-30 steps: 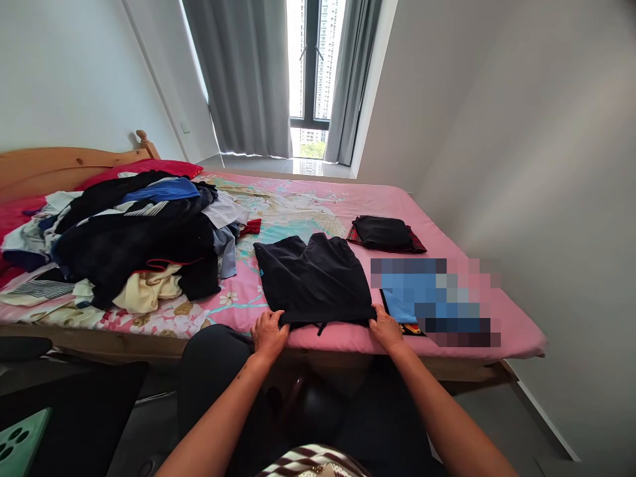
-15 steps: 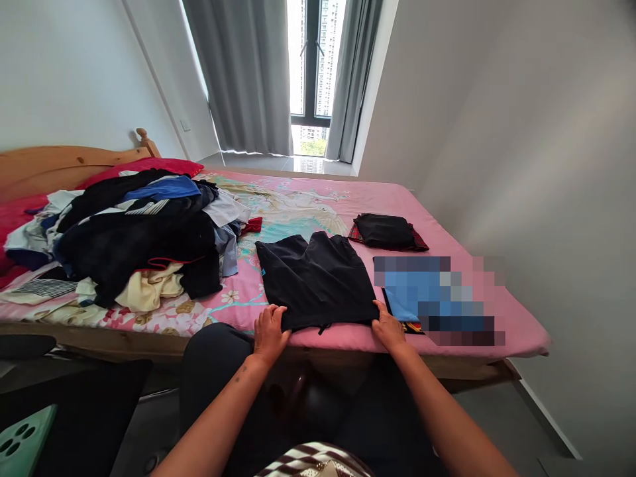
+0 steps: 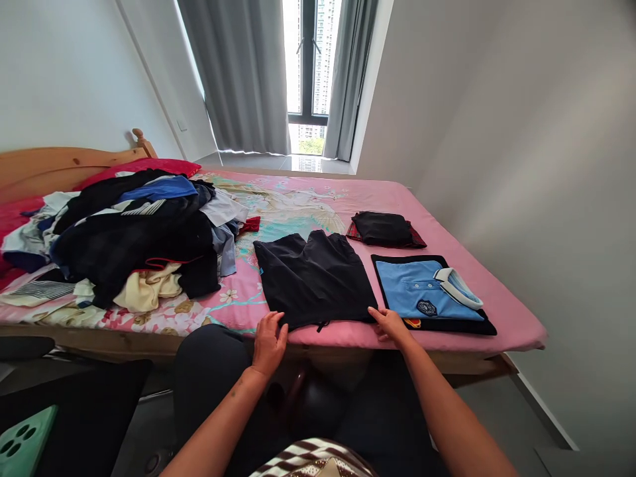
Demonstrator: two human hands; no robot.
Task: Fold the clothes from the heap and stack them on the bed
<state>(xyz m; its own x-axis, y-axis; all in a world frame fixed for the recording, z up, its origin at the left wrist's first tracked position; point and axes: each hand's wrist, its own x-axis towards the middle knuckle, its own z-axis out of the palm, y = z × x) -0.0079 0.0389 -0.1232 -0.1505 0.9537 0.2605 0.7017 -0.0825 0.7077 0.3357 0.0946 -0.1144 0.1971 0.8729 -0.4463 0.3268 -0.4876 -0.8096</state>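
A pair of black shorts [image 3: 318,281] lies spread flat on the bed, legs pointing away and waistband along the near edge. A short drawstring shows at the waistband's middle. My left hand [image 3: 269,341] is at the waistband's left corner, fingers stretched out and thumb apart. At the right corner, my right hand [image 3: 390,324] has its thumb and forefinger on the waistband, pinching its edge; the other fingers are partly hidden below. Just right of the shorts lies a folded light blue polo shirt [image 3: 410,278] with a white collar and dark badge, on top of black folded clothing.
A large heap of mixed clothes [image 3: 134,238] covers the left of the bed. Behind the polo shirt sits a folded black garment [image 3: 382,228] over red plaid cloth. A green phone [image 3: 30,434] lies at lower left. The pink bed [image 3: 517,318] ends near my knees.
My left hand has loosened from the shorts' corner, its fingers now straighter. My right hand has shifted slightly and stays at its corner. The view has moved a little; the shorts lie the same.
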